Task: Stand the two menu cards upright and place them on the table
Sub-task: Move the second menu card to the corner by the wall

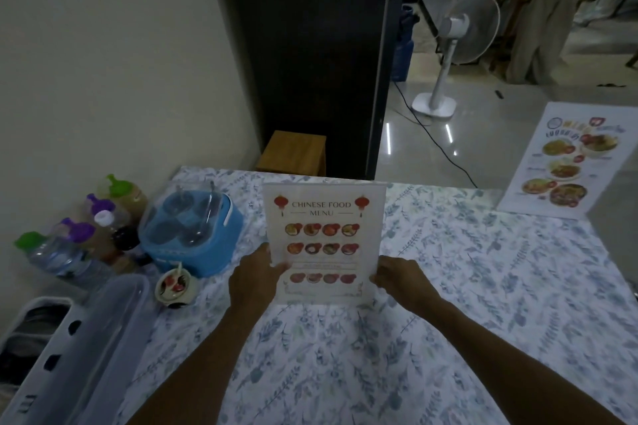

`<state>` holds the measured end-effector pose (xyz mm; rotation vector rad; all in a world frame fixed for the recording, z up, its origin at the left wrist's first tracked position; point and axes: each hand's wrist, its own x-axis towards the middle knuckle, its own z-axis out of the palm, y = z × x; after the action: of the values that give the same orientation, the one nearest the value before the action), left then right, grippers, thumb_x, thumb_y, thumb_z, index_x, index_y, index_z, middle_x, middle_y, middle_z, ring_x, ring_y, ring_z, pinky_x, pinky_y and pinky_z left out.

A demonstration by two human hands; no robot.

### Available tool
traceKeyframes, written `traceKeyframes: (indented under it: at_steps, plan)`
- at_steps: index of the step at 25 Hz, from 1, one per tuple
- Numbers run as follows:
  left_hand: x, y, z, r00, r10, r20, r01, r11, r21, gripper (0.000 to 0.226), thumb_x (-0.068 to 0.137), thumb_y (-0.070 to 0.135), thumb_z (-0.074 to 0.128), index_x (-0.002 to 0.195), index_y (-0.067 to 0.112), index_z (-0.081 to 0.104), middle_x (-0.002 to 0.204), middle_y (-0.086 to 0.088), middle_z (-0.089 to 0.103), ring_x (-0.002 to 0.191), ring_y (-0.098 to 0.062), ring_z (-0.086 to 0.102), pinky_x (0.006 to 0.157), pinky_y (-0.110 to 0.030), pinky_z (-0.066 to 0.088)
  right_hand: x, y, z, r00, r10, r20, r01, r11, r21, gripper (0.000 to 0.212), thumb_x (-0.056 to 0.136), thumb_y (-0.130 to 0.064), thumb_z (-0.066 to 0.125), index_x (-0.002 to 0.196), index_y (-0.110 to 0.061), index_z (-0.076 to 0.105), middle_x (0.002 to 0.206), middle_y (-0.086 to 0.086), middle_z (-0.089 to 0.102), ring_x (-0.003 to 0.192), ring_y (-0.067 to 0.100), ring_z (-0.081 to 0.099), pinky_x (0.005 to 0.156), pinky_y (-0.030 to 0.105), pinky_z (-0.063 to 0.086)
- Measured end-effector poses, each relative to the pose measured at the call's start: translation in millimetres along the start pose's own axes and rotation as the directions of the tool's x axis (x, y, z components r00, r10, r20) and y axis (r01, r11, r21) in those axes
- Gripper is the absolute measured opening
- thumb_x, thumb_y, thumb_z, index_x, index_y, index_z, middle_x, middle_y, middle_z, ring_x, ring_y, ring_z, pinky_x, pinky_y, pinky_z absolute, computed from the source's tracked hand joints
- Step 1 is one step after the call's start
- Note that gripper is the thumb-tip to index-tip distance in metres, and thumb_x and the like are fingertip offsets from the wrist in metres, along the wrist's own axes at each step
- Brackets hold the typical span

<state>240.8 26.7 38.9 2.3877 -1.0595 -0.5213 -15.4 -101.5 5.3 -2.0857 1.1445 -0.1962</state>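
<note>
The Chinese food menu card [324, 241] stands upright near the middle of the worktop [483, 269], its printed face toward the camera and its lower edge at the floral cloth. The left hand [257, 274] has its grip closed on the card's lower left edge, thumb on the front. The right hand [400, 274] pinches the lower right edge. A second menu card [562, 162] lies flat at the worktop's far right corner, well apart. To the left sit a blue condiment caddy [188, 235], several bottles [86, 235] and a small sauce dish [174, 285].
</note>
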Motion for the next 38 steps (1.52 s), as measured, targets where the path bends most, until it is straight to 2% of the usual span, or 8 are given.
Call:
traceKeyframes:
  at_steps: [6,10,13,18,22,28,34,38]
  plan:
    - [36,29,-6,0.998,0.055,0.022,-0.054,0.997,-0.054,0.041,0.085,0.045,0.073,0.118,0.022,0.066,0.114,0.001,0.076,0.097,-0.021,0.074,0.081,-0.04,0.061,31,-3,-31,1.0,-0.006,-0.005,0.005,0.997,-0.081,0.019,0.094,-0.015,0.059,0.107,-0.018,0.072,0.088,-0.015,0.069,0.068,-0.003,0.062,0.066,0.01,0.049]
    - [69,51,-12,0.992,0.113,0.051,-0.11,0.992,-0.059,0.047,0.085,0.05,0.071,0.122,0.022,0.065,0.119,0.0,0.074,0.1,-0.022,0.073,0.082,-0.04,0.061,51,-6,-51,0.997,0.023,-0.071,-0.029,0.996,-0.083,0.02,0.095,-0.017,0.058,0.109,-0.02,0.072,0.095,-0.008,0.074,0.077,0.008,0.069,0.073,0.026,0.059]
    - [103,64,-17,0.984,0.169,0.065,-0.163,0.982,-0.092,0.045,0.085,0.05,0.072,0.12,0.022,0.066,0.119,0.001,0.074,0.1,-0.021,0.073,0.083,-0.038,0.06,68,-15,-61,0.991,0.05,-0.128,-0.058,0.997,-0.059,0.023,0.096,-0.014,0.058,0.113,-0.019,0.071,0.1,-0.006,0.074,0.076,0.008,0.068,0.068,0.018,0.054]
    - [184,60,-50,0.968,0.233,0.092,-0.228,0.972,-0.063,0.045,0.087,0.05,0.069,0.121,0.022,0.065,0.12,-0.001,0.072,0.102,-0.024,0.071,0.077,-0.03,0.051,129,-53,-57,0.972,0.115,-0.205,-0.129,0.99,-0.054,0.021,0.096,-0.013,0.057,0.109,-0.015,0.073,0.093,0.001,0.076,0.075,0.016,0.071,0.072,0.035,0.061]
    - [260,25,-106,0.967,0.246,0.063,-0.241,0.968,-0.068,0.042,0.089,0.045,0.069,0.122,0.019,0.065,0.121,-0.002,0.072,0.101,-0.025,0.071,0.072,-0.025,0.045,209,-113,-27,0.977,0.083,-0.196,-0.095,0.994,-0.051,0.02,0.097,-0.012,0.054,0.106,-0.016,0.071,0.093,0.001,0.075,0.074,0.015,0.07,0.071,0.035,0.062]
    - [354,-81,-190,0.995,0.103,-0.007,-0.102,0.994,0.04,0.049,0.083,0.049,0.074,0.122,0.019,0.066,0.114,-0.004,0.075,0.099,-0.027,0.073,0.084,-0.038,0.059,324,-213,59,0.994,-0.003,-0.109,0.011,0.997,0.071,0.02,0.096,-0.02,0.057,0.112,-0.022,0.069,0.107,-0.007,0.072,0.083,0.011,0.069,0.073,0.021,0.057]
    - [395,-157,-219,0.997,-0.022,-0.07,0.021,1.0,-0.007,0.039,0.085,0.035,0.077,0.114,0.011,0.067,0.112,-0.009,0.074,0.098,-0.029,0.072,0.084,-0.044,0.06,376,-279,118,0.994,-0.055,-0.089,0.071,0.979,0.19,0.019,0.093,-0.004,0.058,0.098,-0.021,0.06,0.093,-0.015,0.063,0.078,-0.009,0.066,0.062,0.007,0.051]
    - [408,-170,-210,0.993,-0.099,-0.063,0.107,0.984,0.14,0.032,0.094,0.029,0.067,0.111,0.003,0.065,0.112,-0.017,0.072,0.102,-0.034,0.07,0.084,-0.042,0.059,397,-282,136,0.998,-0.016,-0.056,0.023,0.992,0.127,0.021,0.093,-0.009,0.059,0.084,-0.028,0.06,0.087,0.003,0.066,0.079,0.016,0.066,0.068,0.028,0.056]
